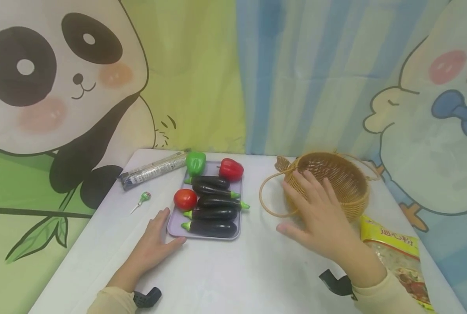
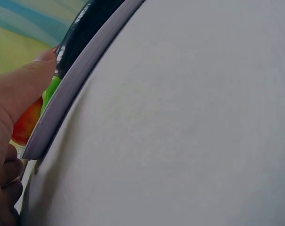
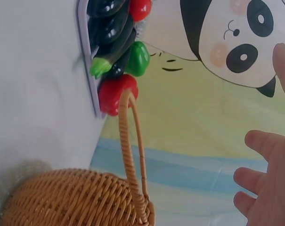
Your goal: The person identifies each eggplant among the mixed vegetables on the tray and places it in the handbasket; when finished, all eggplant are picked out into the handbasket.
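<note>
A lilac tray [image 1: 174, 229] holds several eggplants [image 1: 217, 228], a tomato [image 1: 185, 199], a green bell pepper [image 1: 196, 163] and a red bell pepper [image 1: 231, 169]. My left hand [image 1: 151, 244] is at the tray's near left corner, thumb and fingers spread to either side of it. In the left wrist view the thumb [image 2: 31, 82] lies along the rim beside an eggplant's green cap. With fingers spread and nothing held, my right hand [image 1: 321, 218] is over the near left side of a wicker basket [image 1: 356, 205]. The basket's handle [image 3: 128, 146] shows in the right wrist view.
A long silvery packet [image 1: 155, 170] lies at the back left, with a lollipop [image 1: 144, 198] in front of it. To the right, a yellow-topped food bag [image 1: 398, 257] lies by the basket and partly under the right forearm. A cartoon-printed cloth [image 1: 194, 87] hangs behind the table.
</note>
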{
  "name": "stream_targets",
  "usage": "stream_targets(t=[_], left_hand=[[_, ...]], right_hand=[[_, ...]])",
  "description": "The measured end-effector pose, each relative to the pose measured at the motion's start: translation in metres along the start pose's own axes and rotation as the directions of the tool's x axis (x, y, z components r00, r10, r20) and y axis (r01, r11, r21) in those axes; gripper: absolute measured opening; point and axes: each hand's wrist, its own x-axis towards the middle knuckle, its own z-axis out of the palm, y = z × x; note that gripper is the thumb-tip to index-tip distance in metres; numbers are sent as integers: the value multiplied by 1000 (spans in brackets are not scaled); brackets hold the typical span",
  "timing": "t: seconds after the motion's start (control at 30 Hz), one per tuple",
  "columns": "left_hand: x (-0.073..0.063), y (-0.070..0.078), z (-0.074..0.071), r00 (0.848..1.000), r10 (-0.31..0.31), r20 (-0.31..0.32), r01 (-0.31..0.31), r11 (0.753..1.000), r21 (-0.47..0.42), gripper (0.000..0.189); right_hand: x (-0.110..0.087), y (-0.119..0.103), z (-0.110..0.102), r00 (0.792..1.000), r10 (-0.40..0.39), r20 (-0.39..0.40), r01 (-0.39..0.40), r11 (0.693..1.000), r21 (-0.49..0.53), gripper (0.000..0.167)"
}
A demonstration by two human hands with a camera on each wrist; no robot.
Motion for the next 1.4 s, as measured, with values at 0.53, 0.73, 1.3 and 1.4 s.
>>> stream_targets(t=[0.53, 0.73, 1.3, 1.4], left_hand=[[6, -2, 7, 997, 68, -40, -63, 991, 121, 106], [5, -2, 8, 997, 70, -40, -64, 990, 129, 105], [6, 0, 8, 997, 67, -23, -64, 990, 123, 104], [6, 0, 8, 997, 69, -24, -66, 990, 128, 104]], right_hand=[[-3, -17, 11, 999, -42, 19, 42, 999, 7, 93], [-3, -26, 21, 998, -53, 35, 52, 998, 32, 92], [11, -54, 59, 997, -48, 63, 38, 989, 144, 76], [17, -59, 71, 998, -55, 34, 48, 985, 167, 73]])
